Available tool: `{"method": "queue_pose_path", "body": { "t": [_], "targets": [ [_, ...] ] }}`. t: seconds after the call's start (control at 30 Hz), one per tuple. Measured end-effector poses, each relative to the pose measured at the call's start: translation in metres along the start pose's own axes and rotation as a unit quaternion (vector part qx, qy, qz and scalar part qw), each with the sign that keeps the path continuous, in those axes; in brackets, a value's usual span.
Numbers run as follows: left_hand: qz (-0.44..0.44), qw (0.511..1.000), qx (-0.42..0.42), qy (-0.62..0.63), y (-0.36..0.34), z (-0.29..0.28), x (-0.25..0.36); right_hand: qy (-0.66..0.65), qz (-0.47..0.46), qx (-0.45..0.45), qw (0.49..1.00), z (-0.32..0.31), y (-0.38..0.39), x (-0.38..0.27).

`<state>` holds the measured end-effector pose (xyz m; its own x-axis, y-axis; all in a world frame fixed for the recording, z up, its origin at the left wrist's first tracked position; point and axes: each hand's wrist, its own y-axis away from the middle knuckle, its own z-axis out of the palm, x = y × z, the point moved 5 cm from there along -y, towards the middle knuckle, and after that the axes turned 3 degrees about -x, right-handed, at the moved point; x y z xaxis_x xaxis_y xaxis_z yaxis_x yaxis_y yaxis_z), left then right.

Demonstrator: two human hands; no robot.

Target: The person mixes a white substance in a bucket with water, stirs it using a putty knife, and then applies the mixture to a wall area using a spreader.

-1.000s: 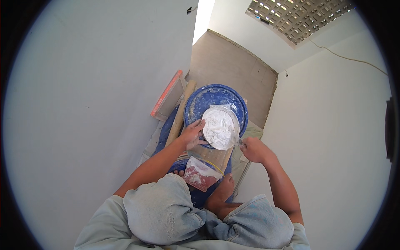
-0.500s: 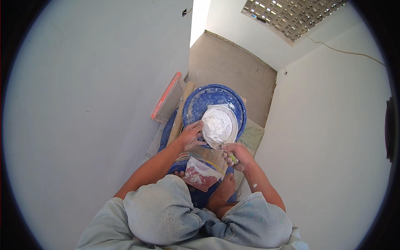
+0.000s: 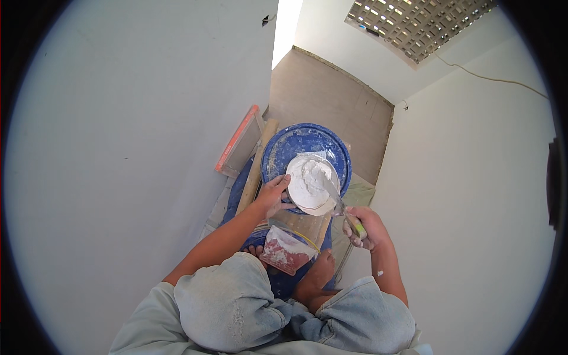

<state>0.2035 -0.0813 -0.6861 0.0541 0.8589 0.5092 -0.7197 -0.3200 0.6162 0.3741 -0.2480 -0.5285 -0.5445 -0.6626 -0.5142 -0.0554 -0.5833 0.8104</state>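
A: Nearest in, what's there?

B: Bent denim knees [image 3: 225, 296], and up past them a red plate [image 3: 286, 254], caked in white, between the bare feet [image 3: 319, 269].

A: Now the hands!

B: Right hand [image 3: 365, 228] comes first, off at 4 o'clock from the white tub [image 3: 323, 208], fingers wrapped round the green-marked handle of a putty knife [image 3: 339, 201].

A: And that knife's long axis?

B: Running from the fist toward 11 o'clock, blade out over the white paste [image 3: 303, 192]. Whether its edge bites in or merely hovers, nobody can tell from up here.

A: Which hand is nearer the tub?

B: The left hand [image 3: 273, 198], no contest! It's touching at 8 to 9 o'clock, thumb high and fingers lower, gripping the side. The right stands just apart, only the knife bridging that gap.

A: Where does the tub sit?

B: Over the near half of the blue drum lid [image 3: 305, 139]; resting or held up, it's hidden.

A: Farther out?

B: A wooden pole [image 3: 254, 168] at 9 o'clock from the tub, an orange-edged panel [image 3: 241, 142] at 10, then grey floor [image 3: 322, 89] at 12.
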Motion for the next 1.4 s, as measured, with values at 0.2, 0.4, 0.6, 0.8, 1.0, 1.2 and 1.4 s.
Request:
{"method": "queue_pose_path", "body": {
  "t": [0.2, 0.4, 0.6, 0.8, 1.0, 1.2, 1.4],
  "targets": [
    [-0.014, 0.999, -0.008, 0.041, 0.0, -0.004, -0.002, 0.491, -0.226, 0.144, 0.829, 0.004, 0.012, -0.028],
    [-0.027, 0.999, -0.022, 0.039, -0.003, 0.008, -0.007, 0.707, -0.19, 0.22, 0.645, 0.024, -0.041, 0.024],
    [-0.014, 0.999, -0.001, 0.052, -0.005, -0.005, -0.002, 0.731, -0.192, 0.062, 0.652, 0.031, -0.037, 0.003],
    [-0.012, 0.999, -0.009, 0.047, -0.006, 0.01, -0.001, 0.713, -0.208, 0.203, 0.638, 0.039, -0.026, -0.048],
    [-0.022, 0.999, 0.017, 0.033, -0.003, 0.007, -0.003, 0.776, -0.156, 0.055, 0.608, 0.04, -0.052, -0.015],
    [-0.013, 0.999, -0.01, 0.03, -0.005, 0.006, -0.001, 0.794, -0.173, 0.116, 0.571, 0.049, -0.039, -0.061],
    [-0.018, 0.999, -0.005, 0.034, -0.006, -0.002, -0.004, 0.814, -0.152, 0.024, 0.56, 0.048, -0.059, -0.028]
  ]
}}
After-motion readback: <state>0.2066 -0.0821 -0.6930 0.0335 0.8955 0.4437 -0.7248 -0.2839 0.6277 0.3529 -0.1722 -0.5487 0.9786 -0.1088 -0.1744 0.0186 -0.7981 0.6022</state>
